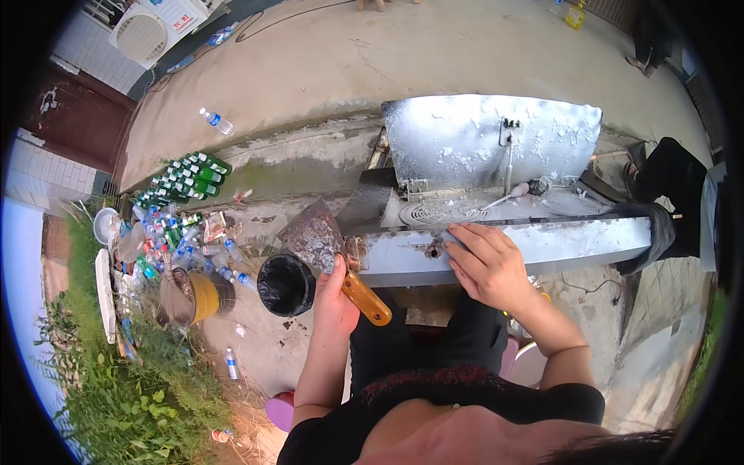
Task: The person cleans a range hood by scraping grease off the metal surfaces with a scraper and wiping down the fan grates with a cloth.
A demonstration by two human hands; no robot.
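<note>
My left hand (335,301) is closed around a wide scraper with a rusty, grimy blade (311,232) and a wooden handle (367,299); the blade points up and away from me. My right hand (488,263) lies with fingers stretched over the front panel (542,244) of a metal appliance that looks like a range hood, just right of a dirty round hole (433,251). Behind it, a raised metal sheet (488,139) carries patches of white foam. Inside lies a brush (535,187) near ringed grilles (442,211).
A black-lined bin (286,285) stands beside my left arm. Further left are green bottles (190,177), many plastic bottles (186,240) and a yellow bucket (203,297). Another person's dark-clothed leg (673,174) is close to the appliance's right end. Weeds (139,403) grow at lower left.
</note>
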